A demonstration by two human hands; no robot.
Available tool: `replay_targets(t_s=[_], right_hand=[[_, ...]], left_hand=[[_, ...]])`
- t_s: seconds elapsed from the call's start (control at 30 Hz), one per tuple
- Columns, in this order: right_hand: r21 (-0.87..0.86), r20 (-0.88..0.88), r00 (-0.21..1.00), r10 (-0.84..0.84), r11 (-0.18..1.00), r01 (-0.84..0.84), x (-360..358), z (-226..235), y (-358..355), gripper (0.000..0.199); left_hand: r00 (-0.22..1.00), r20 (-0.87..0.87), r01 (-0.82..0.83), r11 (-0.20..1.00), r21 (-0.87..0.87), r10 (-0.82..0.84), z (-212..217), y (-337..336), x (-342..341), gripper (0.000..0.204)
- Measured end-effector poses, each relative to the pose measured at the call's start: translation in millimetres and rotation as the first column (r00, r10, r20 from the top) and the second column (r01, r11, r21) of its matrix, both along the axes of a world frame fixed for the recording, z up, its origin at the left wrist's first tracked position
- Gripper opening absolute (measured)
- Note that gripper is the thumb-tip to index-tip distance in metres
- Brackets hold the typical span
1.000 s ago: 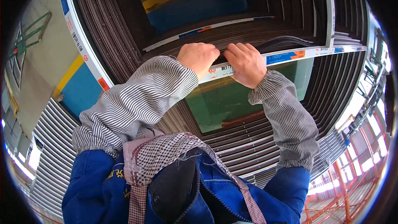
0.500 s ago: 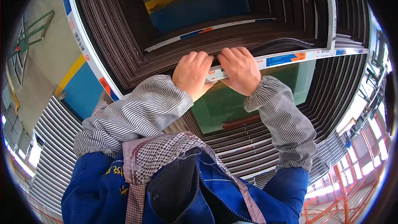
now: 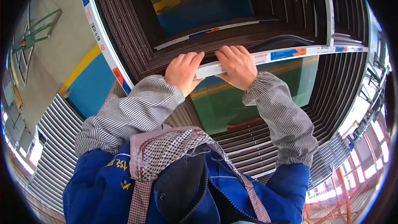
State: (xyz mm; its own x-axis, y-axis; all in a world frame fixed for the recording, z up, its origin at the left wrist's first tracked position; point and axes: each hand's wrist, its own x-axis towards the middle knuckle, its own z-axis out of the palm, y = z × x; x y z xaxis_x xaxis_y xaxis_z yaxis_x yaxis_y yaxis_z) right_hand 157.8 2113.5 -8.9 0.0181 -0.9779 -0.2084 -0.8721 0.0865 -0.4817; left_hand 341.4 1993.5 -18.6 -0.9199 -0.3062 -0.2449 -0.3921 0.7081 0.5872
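Observation:
A window frame with white protective film printed in blue and orange lies across the stack in front of me. Its crossbar (image 3: 286, 55) passes under both of my hands. My left hand (image 3: 182, 72) is closed round the bar, fingers curled over the far edge and thumb on the near side. Just to its right, my right hand (image 3: 237, 66) grips the same bar in the same way. Between them a short whitish stretch of bar shows. A loose black strip, like a rubber gasket (image 3: 286, 38), curves along the bar's far side right of my right hand; whether my fingers touch it is hidden.
Beneath lie several stacked dark brown frames (image 3: 124, 29), their openings showing a blue, yellow and green floor. The frame's left side bar (image 3: 97, 37) runs up and away. Stacked profiles (image 3: 58, 132) stand at the left, and a green metal stand (image 3: 37, 37) is farther off.
My left hand has shifted left along the bar, and the gap between my hands is slightly wider. The view has also swung a little, so the frame's left side appears farther right.

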Motion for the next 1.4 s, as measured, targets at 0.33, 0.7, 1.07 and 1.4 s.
replay_targets(t_s=[0.33,0.7,1.07,1.4], right_hand=[[-0.163,0.021,1.0,0.009,0.987,-0.006,21.0,-6.7,3.2,0.052],[-0.045,0.022,0.992,0.126,0.991,-0.125,26.7,-1.7,-14.8,0.05],[0.14,0.015,0.996,0.088,0.986,-0.089,77.2,-7.1,-52.3,0.046],[-0.012,0.037,0.982,0.185,0.983,-0.185,73.7,-10.0,-47.5,0.037]], left_hand=[[0.99,-0.138,0.045,0.999,0.027,-0.041,-2.4,-1.7,6.3,0.053],[0.997,-0.071,0.032,0.998,-0.059,-0.037,5.5,-11.6,25.6,0.062],[0.971,0.213,-0.12,0.992,0.041,0.109,-8.6,-19.0,44.5,0.06],[1.0,-0.01,-0.014,0.998,0.062,0.015,-7.3,-23.5,52.0,0.044]])
